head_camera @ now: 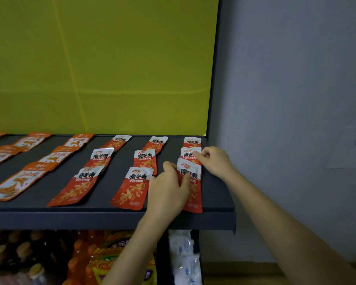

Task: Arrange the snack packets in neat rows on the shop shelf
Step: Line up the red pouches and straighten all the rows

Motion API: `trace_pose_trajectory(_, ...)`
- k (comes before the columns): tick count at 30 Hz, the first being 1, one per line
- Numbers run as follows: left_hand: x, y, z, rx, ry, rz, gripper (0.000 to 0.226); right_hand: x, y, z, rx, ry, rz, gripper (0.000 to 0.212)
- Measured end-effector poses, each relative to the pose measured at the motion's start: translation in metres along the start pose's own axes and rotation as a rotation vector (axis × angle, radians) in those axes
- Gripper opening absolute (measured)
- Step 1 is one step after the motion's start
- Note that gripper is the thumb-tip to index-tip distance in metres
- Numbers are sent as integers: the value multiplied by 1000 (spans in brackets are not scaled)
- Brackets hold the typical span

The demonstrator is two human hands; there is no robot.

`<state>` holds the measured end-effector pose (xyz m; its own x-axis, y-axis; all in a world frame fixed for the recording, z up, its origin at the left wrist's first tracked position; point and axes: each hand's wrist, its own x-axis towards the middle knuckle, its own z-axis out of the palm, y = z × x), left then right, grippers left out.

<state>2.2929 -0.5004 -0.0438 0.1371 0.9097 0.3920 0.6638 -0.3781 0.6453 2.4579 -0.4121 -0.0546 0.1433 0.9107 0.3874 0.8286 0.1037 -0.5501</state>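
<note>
Red packets (132, 187): red-and-white pouches lying flat, three columns of three, centre to right of frame.
Orange packets (14, 185): flat, in overlapping columns at the left.
Front right packet (194, 192): its top edge laps over the middle right packet (187, 154).
Shelf (111, 212): dark, spanning mid-frame.

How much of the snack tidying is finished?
Almost done. The orange packets and two red columns lie in straight rows on the shelf. The left hand holds the front packet and the right hand pinches the middle packet of the last column. Only that looks left.
</note>
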Motion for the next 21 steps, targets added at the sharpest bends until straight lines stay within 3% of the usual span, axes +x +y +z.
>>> trace_pose_trajectory(4, 1, -1, 7, 172, 70, 20, 22, 2, 3, 3, -54, 25, -3, 40)
trace_pose_trajectory(12, 2, 1, 15, 461, 10, -21, 29, 3, 2, 4, -137, 2, -11, 39)
trace_pose_trajectory(17, 2, 1, 13, 419, 18, -16, 31, 4, 2, 4, -166, -16, -8, 35)
trace_pose_trajectory(21, 13, -2, 4, 308, 38, 82, 27, -1, 1, 2, 17, 85, 30, 25)
